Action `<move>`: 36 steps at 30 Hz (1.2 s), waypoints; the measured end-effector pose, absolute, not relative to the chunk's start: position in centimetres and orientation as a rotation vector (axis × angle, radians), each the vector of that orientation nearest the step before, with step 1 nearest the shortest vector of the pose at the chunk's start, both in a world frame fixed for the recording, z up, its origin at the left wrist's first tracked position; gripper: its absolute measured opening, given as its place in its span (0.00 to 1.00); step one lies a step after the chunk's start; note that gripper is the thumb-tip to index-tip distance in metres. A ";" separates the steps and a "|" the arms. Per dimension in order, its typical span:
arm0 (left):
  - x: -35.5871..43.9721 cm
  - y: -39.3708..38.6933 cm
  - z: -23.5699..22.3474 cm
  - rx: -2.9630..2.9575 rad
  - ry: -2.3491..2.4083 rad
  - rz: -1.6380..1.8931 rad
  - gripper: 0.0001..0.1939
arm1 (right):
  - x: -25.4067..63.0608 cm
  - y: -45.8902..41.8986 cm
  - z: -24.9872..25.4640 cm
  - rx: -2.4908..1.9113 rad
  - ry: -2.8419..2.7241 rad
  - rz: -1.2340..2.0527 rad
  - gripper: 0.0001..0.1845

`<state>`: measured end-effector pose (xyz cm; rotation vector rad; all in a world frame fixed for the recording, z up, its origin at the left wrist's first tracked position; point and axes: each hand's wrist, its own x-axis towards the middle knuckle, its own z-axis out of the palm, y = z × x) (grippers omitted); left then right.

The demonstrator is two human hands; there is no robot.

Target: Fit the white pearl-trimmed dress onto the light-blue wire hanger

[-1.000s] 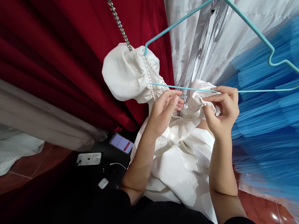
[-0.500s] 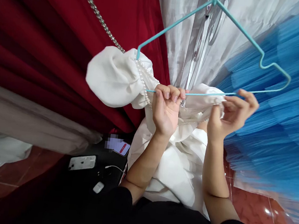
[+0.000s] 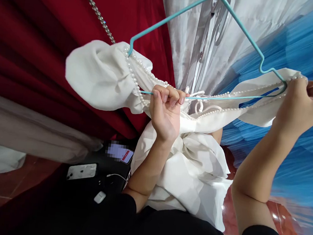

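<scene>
A light-blue hanger [image 3: 170,19] has a white dress [image 3: 196,167] with a pearl-trimmed neckline on it. One puffy sleeve [image 3: 96,73] sits over the hanger's left end. My left hand [image 3: 166,113] is closed around the bottom bar, fingers curled over it. At the far right, my right hand [image 3: 305,97] pinches the pearl edge of the other sleeve [image 3: 262,78], which is stretched around the hanger's right end. Some of the right fingers are spread, and the exact pinch is partly hidden. A white cord bow [image 3: 200,101] shows at the middle of the neckline.
Red drapery [image 3: 124,0] hangs on the left and blue tulle [image 3: 294,167] on the right. A white phone [image 3: 81,171], a lit phone [image 3: 120,152] and a small white case [image 3: 99,197] lie on a black surface at lower left. A jewelled chain [image 3: 94,8] hangs above.
My right hand has moved right and up, drawing the right sleeve over the hanger's right end. The neckline is now spread wide. My left hand still grips the bar, shifted slightly left.
</scene>
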<state>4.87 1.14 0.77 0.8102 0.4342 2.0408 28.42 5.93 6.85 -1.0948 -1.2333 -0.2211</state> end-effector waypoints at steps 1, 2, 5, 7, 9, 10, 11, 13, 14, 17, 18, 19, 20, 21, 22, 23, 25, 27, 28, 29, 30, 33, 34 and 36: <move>4.8 1.2 0.8 0.812 0.452 2.041 0.21 | 28.0 5.9 7.2 -1.084 -1.264 -0.224 0.15; 4.8 1.2 0.7 0.816 0.465 2.043 0.21 | 27.5 5.9 7.4 -1.073 -1.290 -0.218 0.15; 4.6 1.5 0.7 0.835 0.488 2.049 0.21 | 25.8 6.3 8.1 -1.028 -1.347 -0.154 0.17; 4.4 1.6 0.6 0.841 0.529 2.049 0.21 | 24.5 6.6 8.4 -0.978 -1.399 -0.075 0.16; 4.3 1.6 0.6 0.835 0.566 2.043 0.21 | 23.1 6.5 8.6 -0.914 -1.428 0.012 0.14; 4.3 1.6 0.6 0.831 0.564 2.041 0.21 | 22.3 6.1 8.7 -0.874 -1.413 0.049 0.12; 4.2 1.5 0.6 0.829 0.548 2.038 0.21 | 21.5 5.6 8.7 -0.831 -1.376 0.077 0.10; 4.0 1.5 0.6 0.832 0.503 2.029 0.20 | 20.2 4.0 8.4 -0.753 -1.268 0.110 0.06; 4.0 1.5 0.6 0.837 0.489 2.024 0.19 | 19.6 3.1 8.0 -0.736 -1.237 0.144 0.05; 3.8 1.5 0.6 0.834 0.482 2.009 0.19 | 18.6 0.7 6.2 -0.880 -1.405 0.451 0.04; 3.8 1.5 0.6 0.828 0.474 2.006 0.19 | 18.4 0.3 5.3 -0.987 -1.549 0.630 0.06; 3.8 1.4 0.6 0.821 0.459 2.003 0.19 | 18.2 0.1 4.4 -1.089 -1.688 0.837 0.08; 3.8 1.4 0.6 0.814 0.442 1.999 0.19 | 18.0 0.1 3.5 -1.153 -1.776 1.045 0.11; 3.8 1.4 0.6 0.811 0.426 1.993 0.19 | 17.7 0.3 2.7 -1.166 -1.783 1.229 0.15; 3.8 1.4 0.6 0.810 0.416 1.983 0.19 | 17.4 0.6 1.9 -1.122 -1.703 1.370 0.20; 3.8 1.4 0.6 0.811 0.410 1.973 0.19 | 17.1 0.9 1.4 -1.030 -1.550 1.455 0.24; 3.9 1.4 0.7 0.810 0.404 1.953 0.19 | 16.3 1.7 0.8 -0.782 -1.183 1.479 0.25; 3.9 1.6 0.6 0.808 0.397 1.938 0.19 | 15.8 2.3 0.7 -0.544 -0.894 1.452 0.18; 3.9 1.7 0.6 0.806 0.398 1.929 0.19 | 15.7 2.6 0.7 -0.440 -0.784 1.446 0.15; 4.0 1.8 0.5 0.803 0.406 1.919 0.19 | 15.6 2.8 0.6 -0.351 -0.692 1.441 0.14; 3.9 1.9 0.3 0.800 0.418 1.908 0.19 | 15.6 2.9 0.5 -0.281 -0.622 1.431 0.16; 3.5 1.4 -0.4 0.803 0.456 1.845 0.18 | 15.7 3.0 0.0 -0.202 -0.569 1.377 0.19; 3.2 1.0 -0.6 0.820 0.473 1.802 0.16 | 15.7 2.9 -0.1 -0.215 -0.591 1.350 0.19; 2.3 -0.3 -0.9 0.902 0.560 1.641 0.14 | 15.8 3.0 -0.2 -0.264 -0.668 1.297 0.20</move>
